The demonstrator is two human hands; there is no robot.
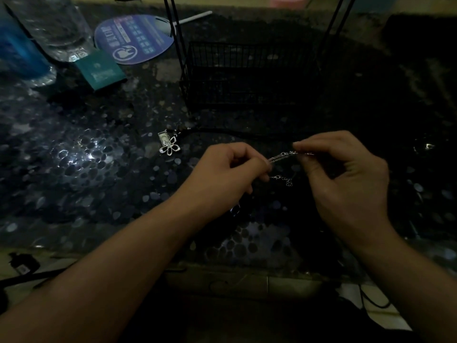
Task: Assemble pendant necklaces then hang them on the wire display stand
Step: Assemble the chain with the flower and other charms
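Observation:
A thin silver chain [282, 155] stretches between my two hands above the dark pebble-patterned table. My left hand [227, 172] pinches its left end with curled fingers. My right hand [343, 169] pinches the right end between thumb and forefinger. A clasp end [283, 179] of the chain dangles below, between the hands. A silver flower-shaped pendant [170, 146] lies on the table to the left, with a small rectangular pendant [163, 136] and a black cord [237, 131] beside it. The black wire display stand [244, 70] rises behind, its basket base facing me.
At the back left stand a clear plastic bottle [57, 28], a blue bottle [17, 50], a teal box [100, 70] and a round printed fan [133, 38]. The table's front edge [222, 266] runs below my forearms. Black cables [22, 273] lie on the floor.

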